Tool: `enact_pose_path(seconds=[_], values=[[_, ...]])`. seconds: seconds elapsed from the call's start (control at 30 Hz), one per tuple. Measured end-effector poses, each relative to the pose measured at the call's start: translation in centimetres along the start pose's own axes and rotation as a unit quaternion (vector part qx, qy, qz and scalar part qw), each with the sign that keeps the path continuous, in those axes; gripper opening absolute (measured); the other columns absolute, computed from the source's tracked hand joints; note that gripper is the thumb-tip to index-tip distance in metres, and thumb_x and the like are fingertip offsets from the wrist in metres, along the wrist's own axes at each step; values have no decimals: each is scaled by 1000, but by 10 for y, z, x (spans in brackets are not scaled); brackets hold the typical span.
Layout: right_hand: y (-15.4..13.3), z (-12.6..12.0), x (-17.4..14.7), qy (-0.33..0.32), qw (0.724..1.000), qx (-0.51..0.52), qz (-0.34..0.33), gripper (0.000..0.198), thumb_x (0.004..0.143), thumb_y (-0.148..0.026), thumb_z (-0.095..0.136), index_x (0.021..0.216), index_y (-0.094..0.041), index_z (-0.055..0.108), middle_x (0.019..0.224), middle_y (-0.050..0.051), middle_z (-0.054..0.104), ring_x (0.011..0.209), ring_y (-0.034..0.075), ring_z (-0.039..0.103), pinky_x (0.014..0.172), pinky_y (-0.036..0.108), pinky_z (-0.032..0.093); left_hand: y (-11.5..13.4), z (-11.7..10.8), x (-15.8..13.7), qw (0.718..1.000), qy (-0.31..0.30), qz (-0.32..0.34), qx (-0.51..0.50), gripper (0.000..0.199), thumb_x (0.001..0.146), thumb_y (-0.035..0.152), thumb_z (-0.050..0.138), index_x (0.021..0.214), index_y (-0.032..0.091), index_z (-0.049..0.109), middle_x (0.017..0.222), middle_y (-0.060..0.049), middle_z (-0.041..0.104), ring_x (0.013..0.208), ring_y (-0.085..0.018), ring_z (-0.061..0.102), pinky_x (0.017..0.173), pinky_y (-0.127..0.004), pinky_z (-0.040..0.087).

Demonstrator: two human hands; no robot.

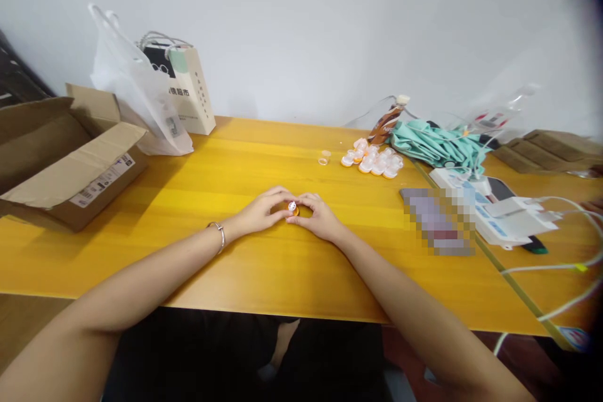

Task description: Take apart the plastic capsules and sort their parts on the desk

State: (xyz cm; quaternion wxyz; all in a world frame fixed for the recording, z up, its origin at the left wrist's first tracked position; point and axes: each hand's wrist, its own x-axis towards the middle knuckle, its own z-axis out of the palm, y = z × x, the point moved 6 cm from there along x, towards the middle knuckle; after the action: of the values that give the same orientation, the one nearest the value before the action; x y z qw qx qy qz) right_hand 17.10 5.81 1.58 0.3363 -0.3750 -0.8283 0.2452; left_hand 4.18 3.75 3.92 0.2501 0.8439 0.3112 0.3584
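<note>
A small white figure with dark marks on an orange base [293, 208] stands at the middle of the table, between my two hands. My left hand [264, 211] comes in from the left, its thumb and fingers curved round that side of the figure. From the right, my right hand [320, 217] closes on it in the same way, thumb at the front and fingers behind. The fingertips of both hands meet close about it and hide part of its base. Beyond my hands lie a thin clear ring [323, 160] and a cluster of clear-topped pieces with orange bases [377, 162].
An open cardboard box [110, 163] stands at left, near a white plastic bag [141, 100] and a paper bag [198, 88]. At right are a brown bottle [389, 122], teal cloth [438, 146], a blurred-out flat object [436, 220] and a white power strip [494, 213] with cables.
</note>
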Motion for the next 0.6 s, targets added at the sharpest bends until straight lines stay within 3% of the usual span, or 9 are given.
enact_pose_path(seconds=[0.2, 0.37, 0.6], values=[[-4, 6, -1, -31, 997, -67, 16, 32, 68, -44, 69, 92, -23, 64, 79, 2, 59, 81, 19, 51, 78, 35, 37, -7, -3, 0, 997, 44, -58, -30, 8, 77, 23, 61, 80, 17, 58, 87, -3, 59, 80, -14, 54, 71, -26, 42], [-9, 8, -1, -59, 995, -85, 4, 29, 73, -47, 63, 87, -22, 62, 73, 0, 57, 77, 17, 49, 76, 32, 34, -5, -4, -3, 995, 69, -62, -34, 4, 79, 19, 57, 82, 17, 57, 86, -2, 60, 79, -13, 55, 72, -26, 42], [-13, 8, -4, -92, 993, -73, -27, 25, 78, -45, 58, 87, -22, 61, 77, 0, 57, 80, 16, 50, 77, 32, 33, 0, -2, -3, 998, 40, -31, -35, 4, 80, 18, 53, 81, 17, 56, 88, -3, 59, 82, -14, 56, 77, -28, 43]])
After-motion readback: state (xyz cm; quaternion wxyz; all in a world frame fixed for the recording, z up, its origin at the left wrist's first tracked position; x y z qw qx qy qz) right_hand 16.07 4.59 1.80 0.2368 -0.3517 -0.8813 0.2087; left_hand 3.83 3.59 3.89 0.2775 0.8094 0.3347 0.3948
